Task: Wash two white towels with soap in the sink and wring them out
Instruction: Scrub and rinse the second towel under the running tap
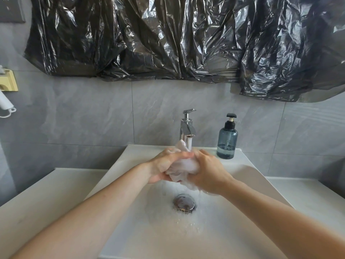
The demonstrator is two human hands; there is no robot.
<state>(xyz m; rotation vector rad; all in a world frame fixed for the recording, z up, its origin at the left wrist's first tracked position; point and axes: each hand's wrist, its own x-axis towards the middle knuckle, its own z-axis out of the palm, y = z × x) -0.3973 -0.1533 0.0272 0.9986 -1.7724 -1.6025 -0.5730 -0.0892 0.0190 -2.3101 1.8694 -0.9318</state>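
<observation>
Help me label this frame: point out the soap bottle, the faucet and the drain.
soap bottle (pixel 227 142): head view, middle of its blue body.
faucet (pixel 187 128): head view, its chrome body below the lever.
drain (pixel 184 202): head view, centre of the metal stopper.

Towel (pixel 182 166): white, wet, semi-sheer at edges; no print seen.
Sink (pixel 248 165): white, plain, glossy.
Countertop (pixel 37 193): off-white/cream, plain.
Faucet (pixel 187 128): chrome silver, mirror finish.
Water stream (pixel 189 143): white-ish, clear.
Drain plug (pixel 184 202): chrome, dark reflections at ctr.
Soap bottle (pixel 227 142): translucent smoky blue-grey; darker blue liquid band in lower part.
Pump head (pixel 231 115): black, w/ cream neck below.
Wall tiles (pixel 93 118): grey, faint marbled veining, thin lighter grout lines.
Plastic sheeting (pixel 168 38): black, glossy, crinkled w/ white highlights.
Wall fitting (pixel 8 81): yellow-gold, at left edge.
Object below fitting (pixel 5 102): white; type unclear.
</observation>
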